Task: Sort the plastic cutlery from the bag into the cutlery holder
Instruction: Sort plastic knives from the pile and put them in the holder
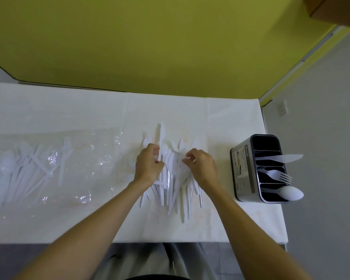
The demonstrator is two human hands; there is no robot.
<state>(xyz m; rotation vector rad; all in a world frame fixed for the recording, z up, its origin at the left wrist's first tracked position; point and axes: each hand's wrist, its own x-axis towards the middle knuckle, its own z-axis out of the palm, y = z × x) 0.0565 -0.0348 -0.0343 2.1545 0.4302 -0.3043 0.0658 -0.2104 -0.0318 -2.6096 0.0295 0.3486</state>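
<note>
**Three pieces in the holder [259,168], a heap [176,190] on the table [230,122]**

The heap of white plastic cutlery lies mid-table. The left hand [148,164] curls its fingers round several pieces in it; the right hand [200,166], just beside, pinches one piece. The clear bag [49,164], with more cutlery inside, lies at the left. In the holder at the right, a knife [285,158], a fork [277,174] and a spoon [291,193] each occupy their own slot.

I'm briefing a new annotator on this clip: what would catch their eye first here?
At the middle of the white-covered table, the left hand and right hand pinch pieces in a loose pile of white plastic cutlery. At the right stands a dark grey compartmented cutlery holder with one white knife, fork and spoon in separate compartments; at the left lies a clear plastic bag holding more cutlery.
</note>
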